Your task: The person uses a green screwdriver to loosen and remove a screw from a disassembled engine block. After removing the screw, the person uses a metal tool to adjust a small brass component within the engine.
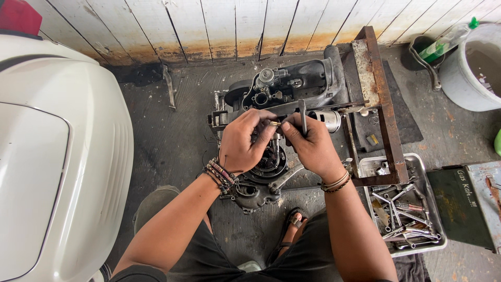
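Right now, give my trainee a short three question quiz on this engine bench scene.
1. True or false: both hands meet over the grimy grey metal engine case.
2. Which side of the person holds the steel tray of wrenches: A left, B right?
3. What large object fills the left edge?

Key: 1 true. 2 B. 3 a glossy white scooter body panel.

My left hand (245,141) and right hand (312,143) pinch a small metal part (275,124) over the engine (282,99). Tool tray (417,162) at right.
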